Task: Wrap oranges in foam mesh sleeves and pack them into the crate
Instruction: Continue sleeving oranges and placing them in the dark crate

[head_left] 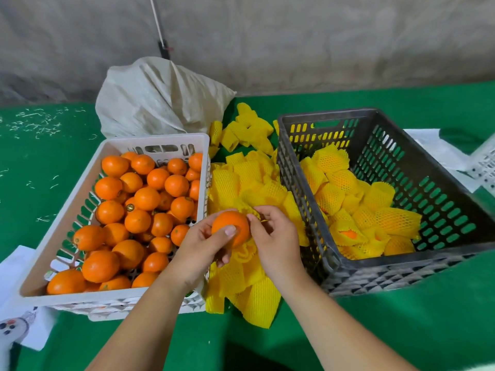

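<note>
The left hand [203, 245] grips 1 bare round orange [231, 228]; the right hand [273, 236] pinches a yellow foam mesh sleeve [247, 251] bunched beneath it. Left of the hands, the white plastic crate [67, 204] is full of unwrapped oranges; right, the dark grey slotted crate [401, 266] holds wrapped ones, roughly half-filled.

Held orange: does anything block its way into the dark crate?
Nothing visible does. The orange, gripped by the left hand, is still unsleeved. The dark crate sits to its right, open on top, part-filled.
</note>
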A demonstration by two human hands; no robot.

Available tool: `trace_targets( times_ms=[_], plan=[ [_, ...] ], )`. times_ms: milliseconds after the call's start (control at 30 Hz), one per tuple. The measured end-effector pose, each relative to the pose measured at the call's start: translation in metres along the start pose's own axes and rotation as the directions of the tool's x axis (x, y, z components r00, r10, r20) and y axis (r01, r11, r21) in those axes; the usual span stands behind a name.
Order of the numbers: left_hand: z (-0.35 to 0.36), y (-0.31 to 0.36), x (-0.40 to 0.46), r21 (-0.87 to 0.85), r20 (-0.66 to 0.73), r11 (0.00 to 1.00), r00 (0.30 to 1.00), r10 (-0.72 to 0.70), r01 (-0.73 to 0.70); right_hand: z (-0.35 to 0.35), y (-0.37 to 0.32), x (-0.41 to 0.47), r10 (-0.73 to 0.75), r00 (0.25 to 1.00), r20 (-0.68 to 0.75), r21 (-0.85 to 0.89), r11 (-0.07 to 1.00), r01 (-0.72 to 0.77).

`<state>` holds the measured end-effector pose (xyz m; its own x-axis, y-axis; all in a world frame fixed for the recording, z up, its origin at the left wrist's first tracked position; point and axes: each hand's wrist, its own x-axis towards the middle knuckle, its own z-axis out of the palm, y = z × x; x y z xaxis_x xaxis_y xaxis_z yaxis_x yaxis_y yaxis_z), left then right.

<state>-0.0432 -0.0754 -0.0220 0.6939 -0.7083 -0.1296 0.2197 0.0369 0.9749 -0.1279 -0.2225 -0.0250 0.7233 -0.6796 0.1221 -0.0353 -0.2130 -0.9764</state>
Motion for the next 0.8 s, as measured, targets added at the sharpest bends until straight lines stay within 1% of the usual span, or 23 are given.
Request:
trace_targets(
  times_ms=[100, 167, 233, 300, 400, 467, 533, 633, 700, 800],
  plan=[
    [0.002, -0.002, 0.001, -0.044, -0.104, 0.999, 0.995, 0.007, -0.011, 0.000, -0.001, -0.002, -0.055, 0.998, 0.028, -0.009, 0.998, 0.055],
    [0.002, -0.002, 0.000, -0.062, -0.087, 0.998, 0.996, 0.003, -0.008, 0.003, -0.002, -0.004, -0.074, 0.997, 0.036, -0.023, 0.997, 0.075],
    [-0.001, 0.002, -0.002, -0.069, -0.017, 0.998, 1.000, -0.017, 0.016, 0.005, -0.002, -0.003, -0.056, 0.998, 0.031, -0.032, 0.998, 0.057],
    [-0.006, 0.005, -0.003, -0.072, 0.084, 0.996, 0.995, -0.051, 0.057, 0.004, -0.001, -0.001, -0.025, 1.000, -0.002, -0.034, 0.999, 0.025],
    [-0.011, 0.008, -0.005, -0.053, 0.249, 0.994, 0.965, -0.079, 0.095, 0.002, 0.000, 0.002, -0.024, 0.997, -0.076, -0.032, 0.999, 0.021],
    [-0.011, 0.008, -0.005, -0.027, 0.275, 0.995, 0.958, -0.083, 0.094, 0.001, 0.000, 0.001, -0.028, 0.995, -0.093, -0.041, 0.999, 0.025],
    [-0.008, 0.007, -0.005, -0.031, 0.220, 0.995, 0.972, -0.081, 0.090, 0.002, -0.001, 0.000, -0.014, 0.997, -0.077, -0.029, 1.000, 0.012],
    [-0.004, -0.001, -0.003, -0.062, 0.013, 0.996, 0.998, -0.056, 0.057, 0.003, -0.004, -0.002, -0.040, 0.999, -0.019, 0.000, 0.999, 0.040],
    [-0.002, -0.005, -0.002, -0.073, -0.115, 0.997, 0.993, -0.018, 0.009, 0.002, -0.006, -0.004, -0.095, 0.995, 0.013, -0.008, 0.995, 0.095],
    [-0.002, -0.010, -0.002, -0.089, -0.215, 0.993, 0.975, 0.053, -0.074, -0.002, -0.010, -0.006, -0.241, 0.968, 0.064, -0.076, 0.966, 0.245]
  ],
)
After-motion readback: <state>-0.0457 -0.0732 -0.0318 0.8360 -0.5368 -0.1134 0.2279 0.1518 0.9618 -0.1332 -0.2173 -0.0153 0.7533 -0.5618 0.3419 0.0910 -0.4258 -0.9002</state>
